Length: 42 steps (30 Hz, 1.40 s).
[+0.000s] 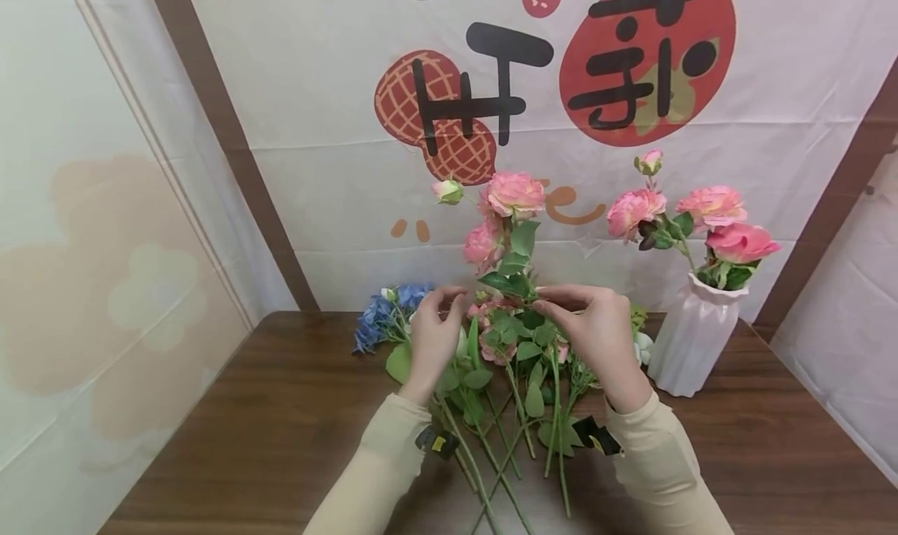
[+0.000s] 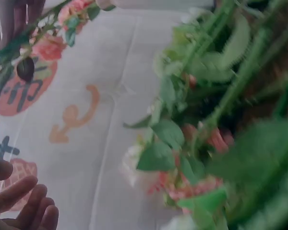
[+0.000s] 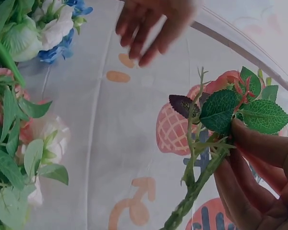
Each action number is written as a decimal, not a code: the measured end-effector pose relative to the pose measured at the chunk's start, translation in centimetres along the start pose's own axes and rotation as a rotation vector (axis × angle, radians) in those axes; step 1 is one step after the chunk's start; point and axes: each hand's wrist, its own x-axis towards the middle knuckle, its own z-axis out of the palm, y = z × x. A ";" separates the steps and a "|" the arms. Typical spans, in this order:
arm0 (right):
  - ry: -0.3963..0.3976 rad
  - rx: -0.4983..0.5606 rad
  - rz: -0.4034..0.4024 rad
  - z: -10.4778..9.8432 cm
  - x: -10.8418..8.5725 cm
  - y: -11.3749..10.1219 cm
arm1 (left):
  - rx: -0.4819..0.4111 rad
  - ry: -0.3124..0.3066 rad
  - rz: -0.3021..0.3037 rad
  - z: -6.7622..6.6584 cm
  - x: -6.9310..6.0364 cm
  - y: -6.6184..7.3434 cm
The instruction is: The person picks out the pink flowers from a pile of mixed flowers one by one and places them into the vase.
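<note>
The right hand (image 1: 596,332) pinches the leafy stem (image 3: 197,184) of a pink flower spray (image 1: 514,195) between thumb and fingers. That spray stands upright, its blooms and a pale bud above the hands. To its left the left hand (image 1: 438,336) is raised with fingers loosely bent, holding nothing; in the left wrist view its fingers (image 2: 26,201) are apart from the stem. Beneath both hands lie several flowers with long green stems (image 1: 519,410), pink blooms and leaves, partly hidden by the hands.
A white ribbed vase (image 1: 694,340) holding pink flowers (image 1: 712,207) stands at the right of the brown table (image 1: 295,418). Blue flowers (image 1: 379,317) lie at the back left. A printed cloth (image 1: 337,176) hangs behind the table.
</note>
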 end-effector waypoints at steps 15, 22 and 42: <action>0.112 -0.067 0.008 -2.1 0.8 1.2 | 0.135 -0.001 0.005 -3.6 0.2 -3.3; 0.180 -0.117 -0.022 -3.5 1.6 1.7 | 0.264 -0.035 0.019 -5.2 0.2 -5.0; 0.264 -0.114 -0.112 -6.2 3.7 1.3 | 0.439 -0.145 -0.042 -9.8 -0.8 -7.1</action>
